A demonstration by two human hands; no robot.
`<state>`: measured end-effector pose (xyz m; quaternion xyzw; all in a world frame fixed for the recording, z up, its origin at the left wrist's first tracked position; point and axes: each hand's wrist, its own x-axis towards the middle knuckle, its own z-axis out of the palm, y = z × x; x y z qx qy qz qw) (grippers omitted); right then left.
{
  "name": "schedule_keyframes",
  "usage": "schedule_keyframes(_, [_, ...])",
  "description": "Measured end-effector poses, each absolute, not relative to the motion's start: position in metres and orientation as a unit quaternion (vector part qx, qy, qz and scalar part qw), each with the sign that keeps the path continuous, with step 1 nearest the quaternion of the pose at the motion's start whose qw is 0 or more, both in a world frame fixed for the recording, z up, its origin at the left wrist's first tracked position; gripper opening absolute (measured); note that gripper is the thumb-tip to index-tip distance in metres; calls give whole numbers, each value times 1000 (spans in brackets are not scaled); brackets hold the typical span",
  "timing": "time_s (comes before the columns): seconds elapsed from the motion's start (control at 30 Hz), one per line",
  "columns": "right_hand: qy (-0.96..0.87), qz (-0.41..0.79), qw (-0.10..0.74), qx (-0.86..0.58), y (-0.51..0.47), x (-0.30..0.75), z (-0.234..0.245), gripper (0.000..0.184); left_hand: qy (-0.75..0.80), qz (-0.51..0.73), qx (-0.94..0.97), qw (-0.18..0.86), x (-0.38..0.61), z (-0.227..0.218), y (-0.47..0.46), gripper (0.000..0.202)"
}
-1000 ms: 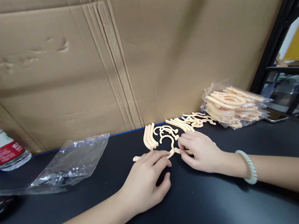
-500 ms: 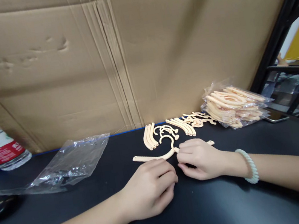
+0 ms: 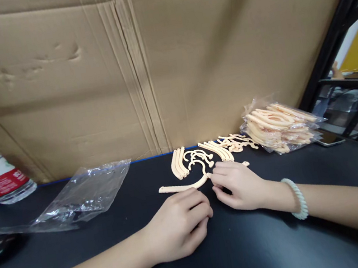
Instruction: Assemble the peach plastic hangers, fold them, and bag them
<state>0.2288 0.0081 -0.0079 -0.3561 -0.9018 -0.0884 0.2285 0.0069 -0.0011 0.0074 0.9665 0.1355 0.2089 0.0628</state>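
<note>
A cream plastic folding clothes hanger (image 3: pixel 184 187) lies on the black table, its hook (image 3: pixel 201 163) pointing away from me. Closed around the hanger near its central joint, my right hand (image 3: pixel 237 184) hides most of the right arm, whose tip (image 3: pixel 246 163) shows beyond the knuckles. My left hand (image 3: pixel 182 225) rests just on the near side of the left arm, its fingers curled and closed. What those fingers hold, if anything, is hidden. Past the hanger lie several curved hanger arms (image 3: pixel 179 163) in a row and loose hanger hooks (image 3: pixel 206 157).
More hanger arms (image 3: pixel 218 150) and small parts (image 3: pixel 235 143) lie behind my right hand, beside filled clear bags (image 3: pixel 277 129). A flattened clear bag (image 3: pixel 89 194) and a water bottle (image 3: pixel 1 179) are at the left. A cardboard wall (image 3: pixel 203 56) closes off the back.
My right hand has shifted slightly away from me with the hanger's right arm; its visible tip has moved back and left. The hook has tipped a little left. My left hand is nearly still.
</note>
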Motion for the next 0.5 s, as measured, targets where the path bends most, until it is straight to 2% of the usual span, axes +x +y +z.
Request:
schedule_keyframes(0.1, [-894,-94,249,-360,7,228,-8,17,136,228,963,48,7,7,-3,20])
schedule_keyframes(0.2, [-876,-109,280,-377,9,231,-8,13,180,317,930,42,4,8,1,17])
schedule_keyframes(0.3, [-851,-130,289,-418,16,236,-7,4,303,418,853,75,-4,10,18,11])
schedule_keyframes(0.33, [-845,-134,287,-431,19,238,-7,6,366,434,818,93,-7,10,27,11])
schedule_keyframes(0.5, [-846,-129,268,-443,26,242,-6,16,480,415,763,125,-22,1,67,17])
